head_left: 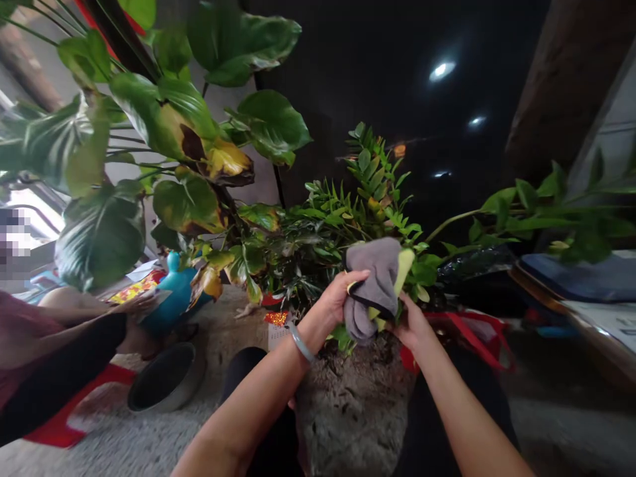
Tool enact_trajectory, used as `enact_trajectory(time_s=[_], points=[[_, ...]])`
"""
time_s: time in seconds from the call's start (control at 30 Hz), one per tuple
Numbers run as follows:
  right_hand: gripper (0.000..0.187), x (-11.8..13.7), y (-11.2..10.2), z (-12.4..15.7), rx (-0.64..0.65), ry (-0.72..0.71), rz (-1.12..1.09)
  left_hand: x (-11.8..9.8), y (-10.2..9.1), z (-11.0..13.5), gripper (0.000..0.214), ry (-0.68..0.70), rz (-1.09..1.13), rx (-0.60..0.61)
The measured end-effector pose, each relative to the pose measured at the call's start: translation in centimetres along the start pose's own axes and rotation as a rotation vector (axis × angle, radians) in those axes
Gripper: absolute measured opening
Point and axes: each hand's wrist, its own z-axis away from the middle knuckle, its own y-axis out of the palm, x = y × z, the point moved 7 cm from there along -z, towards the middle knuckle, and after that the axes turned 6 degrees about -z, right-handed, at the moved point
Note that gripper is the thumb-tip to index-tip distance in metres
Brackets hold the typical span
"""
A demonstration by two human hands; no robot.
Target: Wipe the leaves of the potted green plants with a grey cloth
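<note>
A grey cloth [372,278] with a yellow-green reverse and dark edging is bunched up in front of the plants. My left hand [342,295] grips its left side, thumb on top; a pale bangle [301,342] circles that wrist. At the lower right of the cloth, my right hand [411,323] closes against its edge, its fingers partly hidden behind the folds. Green leaves [342,339] show just under the cloth. Behind it stands a leafy potted plant [377,172] with small glossy leaflets, some yellowed.
Large leaves [189,199], some browned, hang at left. A person's arm [64,331] reaches in there, near a turquoise object [173,291] and a dark bowl [163,377]. On the right are a red bag [477,324] and a table [596,318]. A long stem [452,218] arches rightward.
</note>
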Motion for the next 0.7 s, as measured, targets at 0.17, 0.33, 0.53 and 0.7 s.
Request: enact_trajectory(time_s=[0.17, 0.33, 0.53, 0.7], points=[[0.024, -0.3, 0.3, -0.3, 0.059, 0.033, -0.098, 5.4, -4.1, 2.4, 0.013, -0.273, -0.159, -0.079], [0.015, -0.2, -0.1, -0.6, 0.032, 0.032, -0.052, 4.1, -6.1, 4.8, 0.016, -0.260, -0.351, -0.047], [0.013, -0.1, -0.5, -0.8, 0.000, 0.034, -0.023, 2.6, -6.1, 6.1, 0.024, -0.082, -0.574, -0.018], [0.020, 0.3, -0.7, -0.2, -0.019, 0.012, 0.005, 0.5, -6.4, 7.1, 0.033, 0.129, -0.521, -0.147]])
